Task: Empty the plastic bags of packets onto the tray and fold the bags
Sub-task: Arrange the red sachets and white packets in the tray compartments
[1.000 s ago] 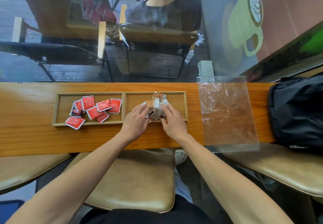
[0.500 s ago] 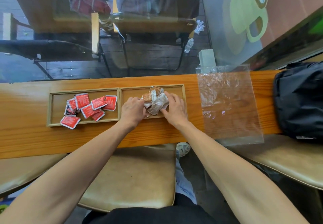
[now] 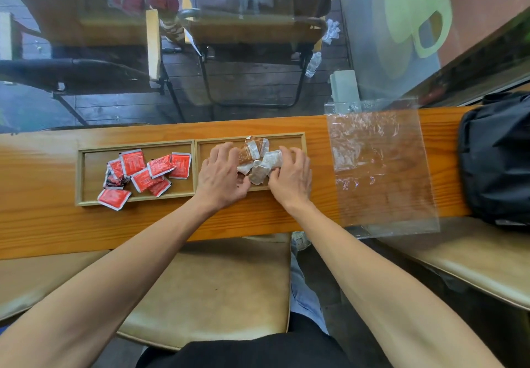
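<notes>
A two-compartment wooden tray [image 3: 195,167] lies on the wooden counter. Its left compartment holds several red packets [image 3: 144,172]. In the right compartment sits a pile of brown and white packets [image 3: 256,158]. My left hand [image 3: 220,177] rests against the pile's left side with relaxed fingers, its thumb touching the packets. My right hand [image 3: 291,177] is on the pile's right side, fingers curled over the white packets with the thumb beneath. An empty clear plastic bag [image 3: 378,164] lies flat on the counter to the right of the tray.
A black bag [image 3: 496,158] sits on the counter's far right, next to the plastic bag. Tan cushioned stools [image 3: 212,290] stand below the counter's near edge. Behind the counter is a window with chairs and a seated person beyond it.
Both hands have slid farther into the right compartment and now flank the pile of brown packets. The plastic bag and red packets have not moved.
</notes>
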